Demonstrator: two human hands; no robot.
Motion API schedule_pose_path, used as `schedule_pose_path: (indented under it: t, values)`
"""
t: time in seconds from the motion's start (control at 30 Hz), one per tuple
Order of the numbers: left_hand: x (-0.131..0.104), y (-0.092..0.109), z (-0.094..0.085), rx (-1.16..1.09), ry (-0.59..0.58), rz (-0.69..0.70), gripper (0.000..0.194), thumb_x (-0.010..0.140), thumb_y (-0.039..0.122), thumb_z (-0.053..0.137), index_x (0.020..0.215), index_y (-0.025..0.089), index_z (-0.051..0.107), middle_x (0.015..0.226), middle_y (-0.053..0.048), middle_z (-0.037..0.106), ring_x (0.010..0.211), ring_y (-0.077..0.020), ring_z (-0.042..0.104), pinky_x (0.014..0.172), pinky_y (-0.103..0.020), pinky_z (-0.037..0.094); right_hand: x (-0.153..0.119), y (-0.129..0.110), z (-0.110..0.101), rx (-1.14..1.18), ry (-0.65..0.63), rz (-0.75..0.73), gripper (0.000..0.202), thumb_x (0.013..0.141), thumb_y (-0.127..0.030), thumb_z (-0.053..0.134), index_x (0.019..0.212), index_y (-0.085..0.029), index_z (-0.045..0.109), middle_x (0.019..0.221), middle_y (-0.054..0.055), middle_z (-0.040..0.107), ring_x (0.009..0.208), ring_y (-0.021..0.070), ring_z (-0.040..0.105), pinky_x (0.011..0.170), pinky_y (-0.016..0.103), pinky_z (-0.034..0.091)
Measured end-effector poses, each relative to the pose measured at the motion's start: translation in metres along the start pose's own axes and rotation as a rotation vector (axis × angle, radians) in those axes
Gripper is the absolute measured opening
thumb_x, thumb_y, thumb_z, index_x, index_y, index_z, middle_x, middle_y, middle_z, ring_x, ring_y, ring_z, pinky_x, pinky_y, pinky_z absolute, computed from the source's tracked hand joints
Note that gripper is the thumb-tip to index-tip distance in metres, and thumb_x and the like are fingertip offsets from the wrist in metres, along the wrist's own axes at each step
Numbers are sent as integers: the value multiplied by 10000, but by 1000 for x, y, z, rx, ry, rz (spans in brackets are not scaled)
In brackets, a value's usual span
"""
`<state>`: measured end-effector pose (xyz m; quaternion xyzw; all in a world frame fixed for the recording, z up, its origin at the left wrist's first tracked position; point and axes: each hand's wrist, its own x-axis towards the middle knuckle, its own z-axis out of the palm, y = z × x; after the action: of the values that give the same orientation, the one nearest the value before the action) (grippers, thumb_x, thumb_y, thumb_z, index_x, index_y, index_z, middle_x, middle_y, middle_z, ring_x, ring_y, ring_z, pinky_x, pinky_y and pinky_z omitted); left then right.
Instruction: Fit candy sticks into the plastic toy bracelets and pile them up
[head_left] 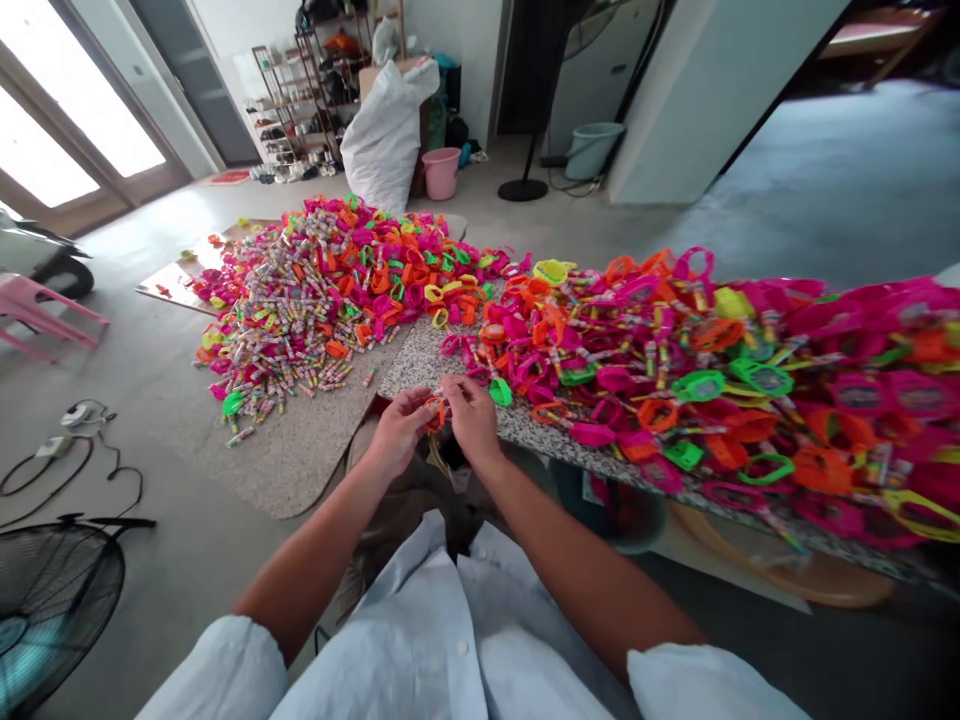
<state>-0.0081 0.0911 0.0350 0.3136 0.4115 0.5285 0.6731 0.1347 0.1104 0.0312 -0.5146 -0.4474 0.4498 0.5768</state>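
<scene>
Close to my lap, in front of the stone worktop's edge, my left hand [403, 430] pinches a small orange plastic toy watch [435, 412]. My right hand [472, 412] meets it from the other side, thumb and fingers pressed together; what lies between those fingertips is too small to make out. Ahead to the left, a heap of small wrapped candy rolls [281, 325] covers part of a pile of pink, orange, yellow and green toy watches [390, 245]. To the right, a long pile of toy watches [637, 360], many with candy rolls attached, spreads along the speckled stone top [409, 370].
A standing fan [52, 610] and cables [75, 440] are on the floor at left, with a pink stool [45, 305] beyond. Farther back are a white sack [386, 140], a pink bucket [441, 173] and a shoe rack [300, 110]. A dark tub [637, 520] stands under the worktop.
</scene>
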Motion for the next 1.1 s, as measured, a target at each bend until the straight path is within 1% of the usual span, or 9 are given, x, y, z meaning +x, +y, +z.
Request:
schedule_pose_path:
  t: [0.13,0.3,0.4,0.53,0.7,0.8,0.9,1.0,1.1]
  values:
    - [1,-2,-7,-71,68,-9,394,767,217,904,1106,188,706,956,-15,745,791,-110,713,809,-265,589,-1,-5,-17,0,122,-60,431,951,-663,568,865,-247,642,880,49,715,827,218,635,778,354,538]
    - [0,0,-10,-84,103,33,354,795,256,885,1096,218,703,988,-4,750,813,-109,724,783,-246,588,-22,-14,-27,-23,-131,-52,383,991,-599,583,858,-248,659,789,26,696,775,212,640,781,356,537]
    - [-2,0,-4,-81,110,50,393,781,262,900,1106,223,684,979,6,750,799,-106,723,790,-255,588,-35,-16,-21,78,-243,100,386,952,-620,628,895,-241,682,705,-2,630,653,181,588,656,322,529]
    - [-6,-1,4,-96,129,77,418,769,254,907,1106,217,662,953,9,750,789,-102,717,784,-249,570,-41,-16,-13,250,-259,282,392,870,-625,713,876,-236,665,628,-44,539,543,137,500,534,282,496]
    - [-13,-5,8,-60,106,94,455,766,282,915,1122,225,638,957,6,746,814,-118,718,825,-276,567,-37,-18,-16,417,-360,522,370,814,-559,792,839,-226,633,595,-69,521,493,110,463,492,267,481]
    - [-15,-8,10,-36,117,116,451,752,291,914,1104,218,642,936,0,740,795,-126,706,800,-273,562,-33,-20,-20,496,-421,598,365,793,-504,836,817,-218,609,589,-76,512,492,99,461,488,251,476]
    - [-15,-14,10,102,154,174,372,776,295,870,1074,216,661,910,9,722,779,-117,684,770,-245,544,-29,-21,-23,536,-447,666,360,772,-441,866,782,-206,592,563,-80,491,480,90,439,458,229,426]
    - [-16,-17,4,371,183,268,258,860,300,764,1084,212,673,966,-8,725,862,-137,700,835,-265,559,-24,-21,-25,573,-472,745,322,777,-364,860,780,-198,585,538,-87,474,458,81,408,441,220,388]
    - [-21,-13,-7,714,167,504,297,948,247,626,1242,204,639,1212,-86,721,1083,-188,710,953,-337,586,-19,-21,-29,594,-477,793,302,812,-304,823,765,-203,543,515,-97,439,436,75,374,431,216,358]
